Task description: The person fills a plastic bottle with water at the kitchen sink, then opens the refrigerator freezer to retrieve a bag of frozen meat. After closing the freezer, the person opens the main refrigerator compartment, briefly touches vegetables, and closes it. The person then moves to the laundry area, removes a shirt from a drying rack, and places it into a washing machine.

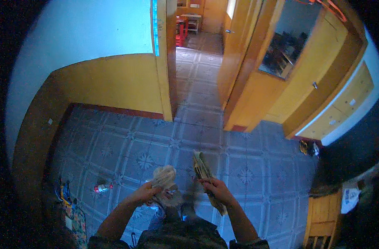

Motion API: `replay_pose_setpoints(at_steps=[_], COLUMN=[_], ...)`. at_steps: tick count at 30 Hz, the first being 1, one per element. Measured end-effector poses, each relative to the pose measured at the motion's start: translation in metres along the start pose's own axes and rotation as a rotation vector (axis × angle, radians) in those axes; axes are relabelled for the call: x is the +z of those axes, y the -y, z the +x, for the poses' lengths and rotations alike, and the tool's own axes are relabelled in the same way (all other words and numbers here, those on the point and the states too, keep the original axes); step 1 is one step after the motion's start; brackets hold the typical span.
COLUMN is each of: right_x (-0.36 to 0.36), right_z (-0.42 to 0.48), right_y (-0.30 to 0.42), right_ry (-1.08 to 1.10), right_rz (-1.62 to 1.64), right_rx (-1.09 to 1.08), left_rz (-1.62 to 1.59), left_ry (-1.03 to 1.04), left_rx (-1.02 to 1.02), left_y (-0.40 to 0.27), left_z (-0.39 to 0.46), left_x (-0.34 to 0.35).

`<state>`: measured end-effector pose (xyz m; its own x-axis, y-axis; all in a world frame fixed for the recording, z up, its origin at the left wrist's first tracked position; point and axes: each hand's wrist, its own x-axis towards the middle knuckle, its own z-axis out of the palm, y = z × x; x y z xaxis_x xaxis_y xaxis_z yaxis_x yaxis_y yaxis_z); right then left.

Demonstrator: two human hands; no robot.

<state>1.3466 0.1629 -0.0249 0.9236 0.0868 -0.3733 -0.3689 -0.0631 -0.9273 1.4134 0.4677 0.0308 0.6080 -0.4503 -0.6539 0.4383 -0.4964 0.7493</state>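
My left hand (147, 193) is closed around a pale, crumpled bundle (164, 176), which looks like cloth or a thin bag. More crumpled material hangs below those fingers, too blurred to name. In my right hand (219, 190) is a long, narrow folded item (202, 165) with pale and dark stripes. It sticks out above and below the fist, and its material is unclear. Both hands are held apart in front of my body, above the patterned tile floor (245, 174).
Ahead, an open doorway (197, 77) leads to a room with a red stool (180, 32). A red-and-white bottle (100, 188) lies on the floor at left, near a colourful bag (64, 194). Shoes (304, 147) and a wooden bench (323, 208) are at right.
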Motion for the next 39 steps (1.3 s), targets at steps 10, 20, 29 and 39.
replay_pose_setpoints(at_steps=[10,20,29,39], right_x=[-0.037,-0.138,-0.257,-0.39], right_z=[0.212,0.41,0.645,0.899], right_y=[0.034,0.14,0.195,0.268], right_ry=[-0.116,-0.346,-0.369,-0.256], right_rz=[-0.353,0.148,0.501,-0.007], right_rx=[-0.088,0.151,-0.084,-0.204], left_rz=[-0.671,0.0,0.825,0.411], left_ry=[0.258,0.378,-0.118,-0.288], left_rx=[0.06,0.29,0.491,0.62], left_y=[-0.185,-0.35,-0.484,-0.65], left_z=[0.205,0.445,0.574,0.713], left_x=[-0.087,-0.149,-0.192,-0.36])
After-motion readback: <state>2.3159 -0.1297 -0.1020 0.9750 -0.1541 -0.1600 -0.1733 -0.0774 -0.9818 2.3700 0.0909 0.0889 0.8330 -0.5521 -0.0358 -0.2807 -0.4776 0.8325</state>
